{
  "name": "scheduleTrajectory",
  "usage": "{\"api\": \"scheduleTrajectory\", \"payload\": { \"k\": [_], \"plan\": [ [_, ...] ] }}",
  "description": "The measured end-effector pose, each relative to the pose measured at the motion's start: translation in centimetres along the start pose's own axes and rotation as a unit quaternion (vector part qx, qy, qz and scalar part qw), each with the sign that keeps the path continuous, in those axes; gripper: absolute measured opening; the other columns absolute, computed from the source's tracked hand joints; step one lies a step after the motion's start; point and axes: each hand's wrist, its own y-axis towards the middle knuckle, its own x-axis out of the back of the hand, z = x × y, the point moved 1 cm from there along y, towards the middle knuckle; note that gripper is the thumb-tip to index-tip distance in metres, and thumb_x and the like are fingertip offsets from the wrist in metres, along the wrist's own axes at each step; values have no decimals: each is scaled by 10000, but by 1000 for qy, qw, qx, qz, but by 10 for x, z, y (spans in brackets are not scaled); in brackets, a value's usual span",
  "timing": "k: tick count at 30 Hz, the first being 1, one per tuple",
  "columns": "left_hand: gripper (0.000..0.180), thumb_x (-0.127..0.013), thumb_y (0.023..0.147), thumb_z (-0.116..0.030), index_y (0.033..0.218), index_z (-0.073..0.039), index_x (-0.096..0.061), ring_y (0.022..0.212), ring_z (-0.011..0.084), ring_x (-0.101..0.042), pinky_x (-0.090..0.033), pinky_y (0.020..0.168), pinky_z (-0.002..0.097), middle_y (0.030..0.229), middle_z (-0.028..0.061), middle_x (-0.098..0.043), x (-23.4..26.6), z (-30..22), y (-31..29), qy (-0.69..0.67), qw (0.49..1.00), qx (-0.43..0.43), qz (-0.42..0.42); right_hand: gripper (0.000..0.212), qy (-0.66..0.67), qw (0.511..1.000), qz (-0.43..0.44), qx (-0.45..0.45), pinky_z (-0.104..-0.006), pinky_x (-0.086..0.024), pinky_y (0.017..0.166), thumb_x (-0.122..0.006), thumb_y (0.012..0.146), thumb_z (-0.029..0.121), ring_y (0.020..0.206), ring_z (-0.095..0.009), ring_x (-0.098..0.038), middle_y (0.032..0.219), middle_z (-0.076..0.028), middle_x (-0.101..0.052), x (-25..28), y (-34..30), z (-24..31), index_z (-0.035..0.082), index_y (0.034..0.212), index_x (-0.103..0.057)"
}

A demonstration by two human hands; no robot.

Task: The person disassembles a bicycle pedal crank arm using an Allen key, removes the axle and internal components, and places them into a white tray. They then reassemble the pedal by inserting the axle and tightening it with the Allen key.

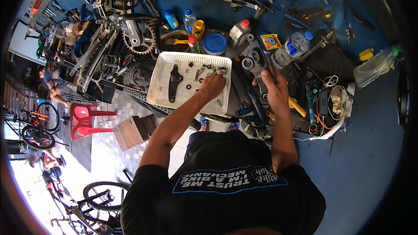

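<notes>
A white perforated plastic tray (157,88) stands on the bench in front of me. My left hand (212,85) is over its right part, fingers bent together at small metal hardware near the right wall; what they hold, if anything, is hidden. In the tray lie a black linkage arm (174,83) with round ends, a black ring (188,87), a bolt (197,75) and several other small parts. To the right of the tray, my right hand (276,88) grips a dark grey bike suspension link (257,61) with round bearing eyes, its thumb on the near side.
A blue-lidded tub (214,43), a red-capped bottle (239,33) and a clear plastic bottle (292,48) stand behind the tray. A crankset with chainring (139,37) is at the left. Cables and tools crowd the right. A red plastic chair (82,121) stands on the floor.
</notes>
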Motion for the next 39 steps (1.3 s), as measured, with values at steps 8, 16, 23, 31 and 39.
{"api": "scheduleTrajectory", "payload": {
  "k": [8,16,23,31,39],
  "plan": [
    [198,-685,882,-216,973,-40,-684,968,281,-710,-604,768,412,1039,152,-695,12,10,9,-217,960,169,48,313,3,1000,23,14,-275,-475,751,-622,1057,329,787,-112,-624,823,-34,-671,-1,3,1,18,1046,-660],
    [247,-602,1026,-321,1077,-87,-662,826,172,-562,-475,682,353,1049,62,-666,100,12,-35,-913,348,168,-130,324,39,999,24,-9,-283,-498,762,-619,1060,339,794,-127,-644,830,-35,-665,1,4,-4,17,1049,-660],
    [290,-661,986,-347,1086,-75,-660,842,162,-523,-443,673,307,1133,42,-657,151,-9,-62,-942,304,-5,-145,326,93,995,47,2,-298,-507,775,-625,1056,326,800,-132,-643,880,-38,-673,-21,9,0,6,1103,-667],
    [306,-680,971,-336,1103,-61,-652,826,162,-524,-443,647,303,1120,55,-595,166,-16,-71,-949,273,-70,-140,326,167,980,99,37,-301,-468,818,-647,1029,287,845,-126,-602,890,-40,-672,-42,7,11,6,1195,-637],
    [288,-684,959,-335,1067,-72,-639,856,144,-502,-447,644,280,1165,52,-529,179,-24,-80,-919,360,-61,-145,313,197,972,123,34,-320,-489,833,-658,974,163,853,-142,-613,904,-60,-676,-49,8,12,0,1237,-603]
  ]
}}
